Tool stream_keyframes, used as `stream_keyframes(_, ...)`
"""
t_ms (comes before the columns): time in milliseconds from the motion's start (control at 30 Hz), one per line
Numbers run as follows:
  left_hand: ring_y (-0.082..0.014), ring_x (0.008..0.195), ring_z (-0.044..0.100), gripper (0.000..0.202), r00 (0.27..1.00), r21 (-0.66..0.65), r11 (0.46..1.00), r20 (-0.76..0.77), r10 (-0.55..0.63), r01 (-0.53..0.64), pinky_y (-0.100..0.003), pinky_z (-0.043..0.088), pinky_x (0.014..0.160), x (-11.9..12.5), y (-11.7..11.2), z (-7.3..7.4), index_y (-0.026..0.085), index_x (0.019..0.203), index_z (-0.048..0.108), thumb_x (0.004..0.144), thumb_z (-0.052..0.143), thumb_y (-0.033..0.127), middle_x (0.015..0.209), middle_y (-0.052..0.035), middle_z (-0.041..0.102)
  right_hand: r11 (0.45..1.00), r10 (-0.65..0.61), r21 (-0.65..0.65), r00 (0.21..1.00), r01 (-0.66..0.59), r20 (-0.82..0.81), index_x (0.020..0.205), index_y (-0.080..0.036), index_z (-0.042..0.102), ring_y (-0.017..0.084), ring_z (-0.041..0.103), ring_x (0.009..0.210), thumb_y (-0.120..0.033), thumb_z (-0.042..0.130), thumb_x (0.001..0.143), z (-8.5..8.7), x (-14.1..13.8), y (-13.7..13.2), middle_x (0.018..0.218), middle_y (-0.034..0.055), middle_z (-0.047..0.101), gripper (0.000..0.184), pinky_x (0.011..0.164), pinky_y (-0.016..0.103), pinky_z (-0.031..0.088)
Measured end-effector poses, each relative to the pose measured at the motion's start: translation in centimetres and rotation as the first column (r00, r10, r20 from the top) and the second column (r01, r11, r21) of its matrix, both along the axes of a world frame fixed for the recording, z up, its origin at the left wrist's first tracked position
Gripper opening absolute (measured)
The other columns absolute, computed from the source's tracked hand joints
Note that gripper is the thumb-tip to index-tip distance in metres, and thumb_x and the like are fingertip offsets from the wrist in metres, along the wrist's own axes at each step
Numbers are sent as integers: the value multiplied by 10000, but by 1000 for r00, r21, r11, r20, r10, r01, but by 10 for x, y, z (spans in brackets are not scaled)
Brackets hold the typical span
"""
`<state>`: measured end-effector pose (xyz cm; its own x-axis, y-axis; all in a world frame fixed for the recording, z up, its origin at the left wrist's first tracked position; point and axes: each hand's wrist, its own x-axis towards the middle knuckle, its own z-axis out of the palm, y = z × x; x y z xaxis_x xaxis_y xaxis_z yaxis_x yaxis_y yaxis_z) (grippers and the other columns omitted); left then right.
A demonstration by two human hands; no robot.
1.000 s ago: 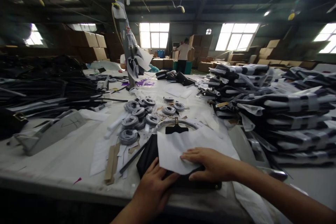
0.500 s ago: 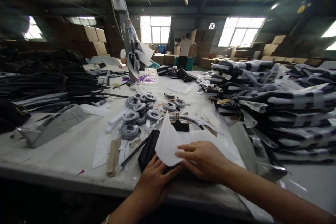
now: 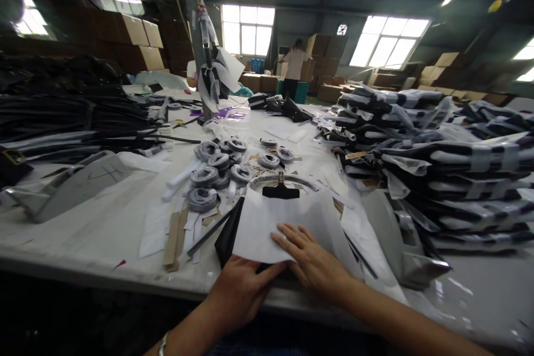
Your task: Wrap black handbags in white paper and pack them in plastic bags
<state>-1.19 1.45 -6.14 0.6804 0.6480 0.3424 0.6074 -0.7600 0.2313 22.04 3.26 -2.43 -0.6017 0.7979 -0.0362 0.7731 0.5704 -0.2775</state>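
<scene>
A white paper sheet (image 3: 258, 222) lies over a black bag (image 3: 227, 236) at the table's front edge. The bag's dark side shows left of the paper, and a black tab with a metal clasp (image 3: 281, 192) sticks out behind it. My right hand (image 3: 304, 256) rests flat on the sheet, fingers stretched out. At the near left corner my left hand (image 3: 246, 283) closes on the bag's front edge, its thumb pointing right beneath the paper; its fingertips are partly hidden.
Several wrapped grey coils (image 3: 204, 175) lie beyond the bag. Brown card strips (image 3: 175, 239) are to its left. Tall piles of wrapped black goods (image 3: 459, 178) stand on the right, near a grey holder (image 3: 396, 239). Dark straps (image 3: 62, 117) are heaped on the left. A person (image 3: 295, 69) stands far back.
The sheet, earlier curled up at its left corner, now lies flatter and wider over the bag. My right hand has flattened onto it. The view has tilted down slightly.
</scene>
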Motion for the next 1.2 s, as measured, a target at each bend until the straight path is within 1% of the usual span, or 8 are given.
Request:
stream_keyframes(133,-279,1118,648,507,999,98,995,53,1,-6,-455,542,946,0,-11,9,272,1387,534,892,561,167,1220,-79,688,999,15,33,1000,-15,0,1553,-242,290,266,229,1493,-287,454,990,-3,1,2,1619,109,261,588,1214,524,188)
stream_keyframes(300,-172,929,704,253,973,262,964,208,-97,40,-294,557,913,13,-21,54,137,1158,642,935,525,125,1013,-69,752,999,18,49,1000,-17,-19,1553,-260,284,266,234,1491,-295,470,985,-11,2,3,1625,100,251,598,1213,518,184)
stream_keyframes(400,-182,1119,657,299,981,179,979,145,-127,100,-343,501,1039,25,1,70,145,1246,595,971,478,149,1203,-87,705,999,31,40,998,-30,-45,1543,-237,311,268,239,1488,-316,446,996,-13,2,3,1610,115,290,569,1212,528,179)
stream_keyframes(567,-241,1319,530,459,994,46,997,-89,-60,64,-430,463,1087,22,46,33,171,1429,463,995,498,314,1443,-121,544,999,37,-32,988,-42,-149,1535,-208,328,266,276,1474,-349,523,959,5,5,6,1584,117,350,624,1214,505,188)
stream_keyframes(667,-209,1379,460,518,996,86,996,-80,-27,34,-417,415,1127,12,49,9,222,1519,326,1023,435,326,1509,-85,471,989,96,-85,972,-117,-216,1476,-232,443,252,396,1412,-466,623,902,29,15,8,1526,96,453,646,1205,449,231)
stream_keyframes(767,-197,1383,454,502,996,89,996,-91,-20,29,-408,404,1134,8,45,4,243,1525,318,1036,397,321,1512,-77,469,999,36,-1,992,-36,-122,1424,-232,522,298,466,1358,-598,583,894,40,32,7,1437,110,557,646,1208,520,161)
stream_keyframes(1033,-248,1404,423,533,987,60,997,-158,-37,47,-456,394,1133,10,42,10,292,1524,325,1019,437,419,1556,-107,395,995,9,96,1000,-10,18,1567,-263,232,326,216,1490,-640,470,933,-12,71,-6,1620,94,255,776,1202,552,151)
stream_keyframes(1200,-272,1442,355,622,976,84,987,-178,-123,140,-477,361,1148,4,40,13,310,1540,275,985,475,508,1595,-97,315,997,27,75,1000,-28,11,1563,-335,219,350,232,1482,-621,496,931,-9,68,-6,1628,83,231,747,1185,579,174)
